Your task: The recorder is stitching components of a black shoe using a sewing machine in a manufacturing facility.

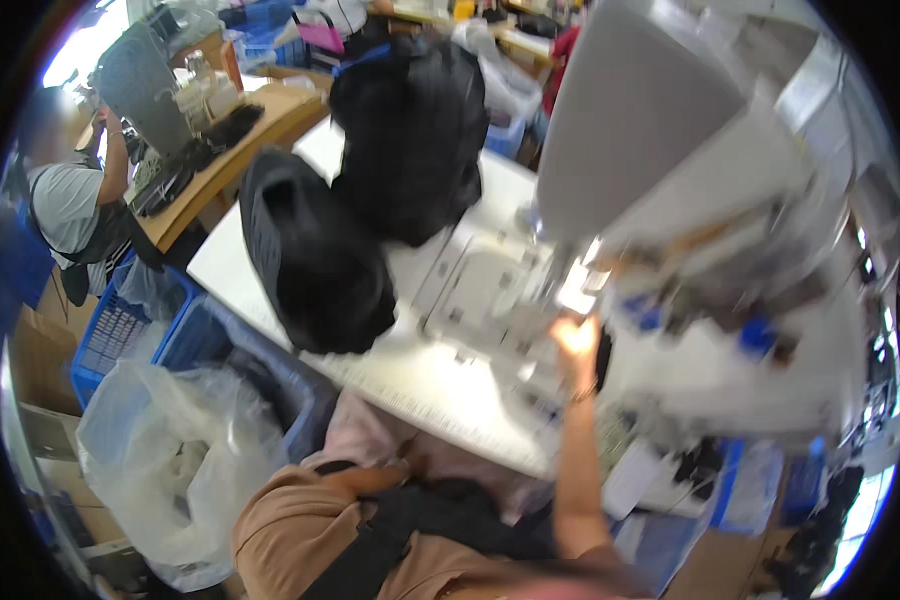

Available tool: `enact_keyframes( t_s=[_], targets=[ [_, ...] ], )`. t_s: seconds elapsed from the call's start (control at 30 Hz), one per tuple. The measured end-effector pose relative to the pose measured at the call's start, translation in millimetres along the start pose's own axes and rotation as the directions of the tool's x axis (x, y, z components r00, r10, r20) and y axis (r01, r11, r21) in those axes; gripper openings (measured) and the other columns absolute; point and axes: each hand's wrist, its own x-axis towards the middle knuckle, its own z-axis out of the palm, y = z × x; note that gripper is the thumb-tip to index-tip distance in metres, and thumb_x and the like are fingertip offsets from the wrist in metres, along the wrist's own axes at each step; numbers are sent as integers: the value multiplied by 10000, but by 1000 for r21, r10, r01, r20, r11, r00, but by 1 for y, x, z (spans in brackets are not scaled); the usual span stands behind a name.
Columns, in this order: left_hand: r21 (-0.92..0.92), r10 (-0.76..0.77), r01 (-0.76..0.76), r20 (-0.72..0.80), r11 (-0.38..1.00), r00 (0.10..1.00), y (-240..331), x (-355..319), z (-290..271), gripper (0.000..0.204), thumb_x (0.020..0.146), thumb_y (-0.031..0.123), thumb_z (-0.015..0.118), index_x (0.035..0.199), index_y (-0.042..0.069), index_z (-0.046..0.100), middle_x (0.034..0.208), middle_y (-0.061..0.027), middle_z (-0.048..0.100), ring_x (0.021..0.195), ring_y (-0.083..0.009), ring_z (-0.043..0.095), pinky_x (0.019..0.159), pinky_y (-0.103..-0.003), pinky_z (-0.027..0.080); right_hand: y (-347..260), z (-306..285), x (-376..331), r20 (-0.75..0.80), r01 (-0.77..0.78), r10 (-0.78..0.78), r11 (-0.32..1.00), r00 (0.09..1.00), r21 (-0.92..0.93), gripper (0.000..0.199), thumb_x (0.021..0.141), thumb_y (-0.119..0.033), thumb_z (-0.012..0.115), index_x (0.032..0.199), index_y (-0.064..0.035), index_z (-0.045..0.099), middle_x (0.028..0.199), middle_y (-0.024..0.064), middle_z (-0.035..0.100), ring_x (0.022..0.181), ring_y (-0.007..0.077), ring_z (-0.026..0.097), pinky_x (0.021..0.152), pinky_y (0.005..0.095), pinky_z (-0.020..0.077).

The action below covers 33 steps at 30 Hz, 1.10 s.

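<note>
My right hand (576, 345) reaches forward to the needle area of a large grey-white sewing machine (640, 120), beside its bright lamp (578, 288). Glare and motion blur smear the fingers, so any hold is unclear. A small dark piece (604, 358) shows just right of that hand. My left hand (410, 464) is low by my lap, below the table's front edge, with its fingers mostly hidden. On the white machine table (420, 395) stand two piles of black fabric pieces that look like stacked caps, one nearer (315, 265) and one farther (410, 140).
Left of the table are a blue bin (310, 400), a clear plastic bag (170, 470) with pale contents and a blue crate (120, 325). Another person (75, 205) works at a wooden-topped machine table (195, 205) at the far left. Blurred blue thread spools (757, 337) are right.
</note>
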Motion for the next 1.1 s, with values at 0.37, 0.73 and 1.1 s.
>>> enact_keyframes(
  t_s=[0.37, 0.73, 1.1],
  targets=[
    [536, -75, 46, 32, 843, 997, -21, -38, 59, 225, 806, 192, 526, 950, 102, 672, 924, -126, 643, 870, -283, 616, 675, -389, 491, -6, 2, 19, 3, 72, -73, 995, 997, 66, 172, 703, 38, 515, 872, 11, 506, 767, 34, 547, 675, 127, 516, 641, 246, 419],
    [6, 0, -1, 243, 1000, 970, -39, 11, 19, 294, 725, 231, 591, 961, 69, 656, 996, -175, 618, 926, -330, 596, 769, -432, 470, -14, 22, -5, -190, 1, 57, 957, 980, 291, 326, 661, -2, 526, 983, -20, 479, 703, -15, 451, 596, 81, 452, 585, 214, 426],
    [-74, 80, -68, 167, 995, 983, -36, 32, 11, 351, 685, 258, 611, 953, 34, 646, 1003, -200, 613, 920, -351, 595, 793, -437, 462, -8, 10, -4, -134, -61, 86, 981, 987, 183, 185, 638, 36, 515, 818, 1, 488, 793, 39, 511, 688, 124, 492, 623, 248, 405]
  ],
)
